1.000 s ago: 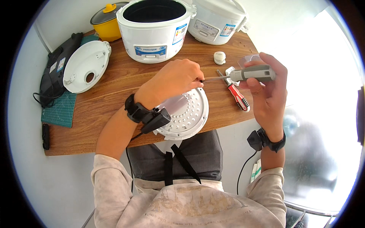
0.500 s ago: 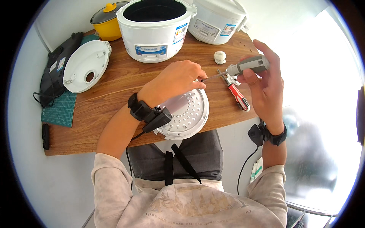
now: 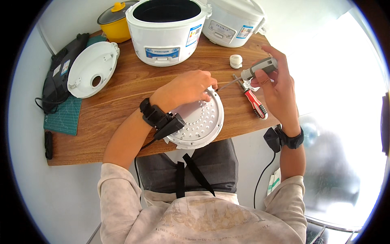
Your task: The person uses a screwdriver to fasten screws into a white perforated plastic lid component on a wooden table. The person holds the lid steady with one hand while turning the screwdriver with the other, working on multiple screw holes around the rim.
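Observation:
A round, white-rimmed rice cooker lid with a dimpled metal face lies at the table's near edge, partly over my lap. My left hand is closed on its far rim, fingers curled over the edge and hiding part of it. In my right hand is a grey screwdriver, held by its handle between thumb and fingers. Its shaft slants down to the left, and the tip comes close to my left fingertips at the rim. A small dark spot shows at the tip, too small to name.
A red-and-black screwdriver and a small white cap lie on the right. At the back stand an open white rice cooker, another white cooker and a yellow pot. A white lid shell and green cutting mat are left.
My right hand and the screwdriver have shifted left and slightly nearer. My left fingers have moved from beside the screwdriver tip down onto the lid's rim. The lid stays in place.

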`<act>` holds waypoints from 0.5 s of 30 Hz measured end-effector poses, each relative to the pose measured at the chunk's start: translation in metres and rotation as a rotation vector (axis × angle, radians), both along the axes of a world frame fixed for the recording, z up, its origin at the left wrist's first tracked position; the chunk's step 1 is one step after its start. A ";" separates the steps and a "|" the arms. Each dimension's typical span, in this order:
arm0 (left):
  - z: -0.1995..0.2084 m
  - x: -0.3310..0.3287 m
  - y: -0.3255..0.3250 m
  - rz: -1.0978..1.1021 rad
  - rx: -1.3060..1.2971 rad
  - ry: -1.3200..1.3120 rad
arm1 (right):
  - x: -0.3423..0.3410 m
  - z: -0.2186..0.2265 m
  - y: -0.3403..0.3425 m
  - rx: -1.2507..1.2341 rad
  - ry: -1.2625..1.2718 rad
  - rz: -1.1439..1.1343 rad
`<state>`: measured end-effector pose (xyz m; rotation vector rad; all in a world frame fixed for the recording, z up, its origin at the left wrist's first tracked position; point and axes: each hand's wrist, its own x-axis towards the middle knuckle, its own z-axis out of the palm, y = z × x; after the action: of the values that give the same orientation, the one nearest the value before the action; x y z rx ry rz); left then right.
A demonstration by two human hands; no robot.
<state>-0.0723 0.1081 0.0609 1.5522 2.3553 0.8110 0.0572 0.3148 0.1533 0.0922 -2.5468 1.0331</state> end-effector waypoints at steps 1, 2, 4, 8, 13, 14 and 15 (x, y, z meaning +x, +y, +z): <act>-0.001 0.000 0.000 -0.006 0.010 0.005 | -0.001 -0.002 0.000 -0.035 0.002 -0.013; -0.002 -0.001 0.001 -0.010 0.020 -0.003 | -0.002 -0.004 0.001 -0.070 0.004 -0.027; -0.003 -0.001 0.002 -0.018 0.040 -0.018 | -0.004 -0.005 0.003 -0.079 -0.004 -0.022; -0.010 -0.005 0.005 -0.024 0.077 -0.022 | -0.005 -0.012 0.008 -0.168 0.014 0.009; -0.008 -0.006 0.008 -0.016 0.068 -0.063 | -0.003 -0.010 0.009 -0.188 0.029 0.002; -0.006 -0.005 0.008 -0.017 0.070 -0.056 | -0.003 -0.010 0.009 -0.191 0.031 0.003; -0.004 -0.004 0.007 -0.018 0.072 -0.049 | -0.002 -0.010 0.009 -0.187 0.031 0.005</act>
<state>-0.0767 0.1152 0.0566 1.5602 2.2986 0.9282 0.0547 0.3237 0.1432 0.0633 -2.4105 1.2555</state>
